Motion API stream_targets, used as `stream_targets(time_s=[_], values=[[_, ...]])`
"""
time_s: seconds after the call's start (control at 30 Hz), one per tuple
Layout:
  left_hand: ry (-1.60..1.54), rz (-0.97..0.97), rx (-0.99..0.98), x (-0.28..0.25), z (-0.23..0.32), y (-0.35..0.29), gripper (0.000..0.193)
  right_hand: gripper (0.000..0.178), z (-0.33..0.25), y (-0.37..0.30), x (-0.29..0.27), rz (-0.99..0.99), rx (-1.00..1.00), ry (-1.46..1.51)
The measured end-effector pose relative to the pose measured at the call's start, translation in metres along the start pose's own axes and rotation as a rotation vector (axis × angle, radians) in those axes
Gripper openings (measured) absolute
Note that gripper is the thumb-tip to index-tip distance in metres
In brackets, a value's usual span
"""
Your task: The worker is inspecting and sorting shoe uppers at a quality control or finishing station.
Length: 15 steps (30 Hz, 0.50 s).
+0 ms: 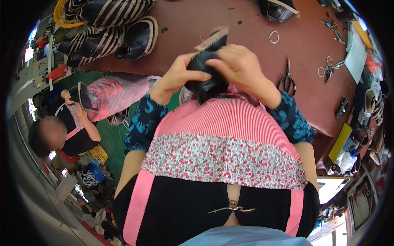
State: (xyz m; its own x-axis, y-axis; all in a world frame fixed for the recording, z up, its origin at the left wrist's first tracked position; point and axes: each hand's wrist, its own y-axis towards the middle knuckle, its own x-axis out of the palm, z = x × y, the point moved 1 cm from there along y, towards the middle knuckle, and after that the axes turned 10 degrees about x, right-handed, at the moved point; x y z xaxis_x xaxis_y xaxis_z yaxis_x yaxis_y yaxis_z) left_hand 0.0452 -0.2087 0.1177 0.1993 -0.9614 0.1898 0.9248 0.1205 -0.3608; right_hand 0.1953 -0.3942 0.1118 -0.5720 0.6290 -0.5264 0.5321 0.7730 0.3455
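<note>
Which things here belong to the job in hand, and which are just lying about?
In the job:
black shoe piece, in the left hand and right hand; probably the similar black pieces at upper left

Apparently just lying about:
dark scissors; pale ring

The bare right hand hides part of the black, leather-like, tan-rimmed shoe upper, its far tip blurred, while the view's top edge crops a second black upper and dark flat scraps are too small to identify.
</note>
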Motion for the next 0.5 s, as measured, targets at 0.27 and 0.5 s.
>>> stream_targets(time_s=[0.27, 0.5], values=[[-0.69, 0.241, 0.16, -0.039, 0.009, -0.029, 0.073, 0.033, 0.179, -0.09, -0.019, -0.139, 0.552, -0.424], [-1.065, 0.12, 0.341, -0.07, -0.039, 0.013, 0.066, 0.057, 0.204, -0.135, -0.03, 0.093, 0.59, -0.71]])
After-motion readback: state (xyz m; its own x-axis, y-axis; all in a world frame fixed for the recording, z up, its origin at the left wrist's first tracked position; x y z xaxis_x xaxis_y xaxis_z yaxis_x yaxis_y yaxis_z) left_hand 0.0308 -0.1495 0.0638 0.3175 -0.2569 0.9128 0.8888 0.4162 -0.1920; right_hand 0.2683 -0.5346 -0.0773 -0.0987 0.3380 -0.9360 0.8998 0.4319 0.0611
